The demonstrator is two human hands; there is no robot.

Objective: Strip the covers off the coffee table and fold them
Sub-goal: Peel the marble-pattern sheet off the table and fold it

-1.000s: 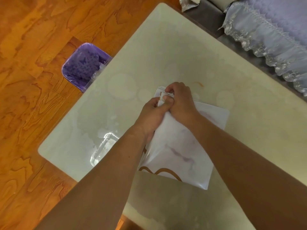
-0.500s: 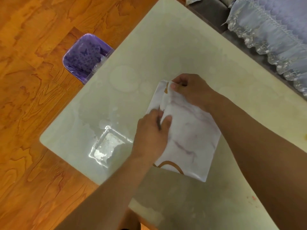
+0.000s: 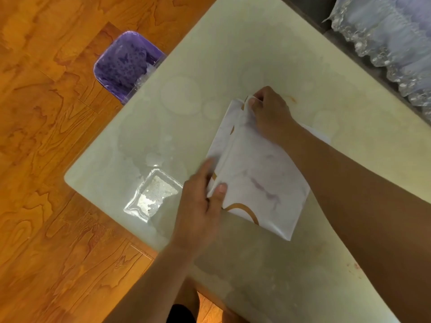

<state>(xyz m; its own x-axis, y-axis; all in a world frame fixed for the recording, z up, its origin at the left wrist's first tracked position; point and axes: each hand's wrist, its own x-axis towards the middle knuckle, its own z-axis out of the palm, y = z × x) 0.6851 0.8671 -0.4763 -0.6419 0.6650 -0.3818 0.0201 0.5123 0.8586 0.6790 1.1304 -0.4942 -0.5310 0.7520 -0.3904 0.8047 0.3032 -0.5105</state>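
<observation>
A folded white cover [image 3: 261,183] with faint purple marbling and a gold curved line lies on the pale coffee table [image 3: 233,54]. My right hand [image 3: 270,113] pinches the cover's far corner between thumb and fingers. At the cover's near left edge my left hand [image 3: 200,206] holds the fold, thumb on top and fingers beneath the edge. Both forearms reach in from the lower side of the view.
A clear square glass dish [image 3: 154,192] stands on the table left of my left hand. A purple bin [image 3: 126,64] sits on the wooden floor [image 3: 46,159] past the table's left edge. A sofa with a lace-trimmed cover [image 3: 384,43] borders the far right.
My hands have drawn apart along the cover's left edge: the left slid down to the near corner, the right stayed at the far corner. The fold lies flatter.
</observation>
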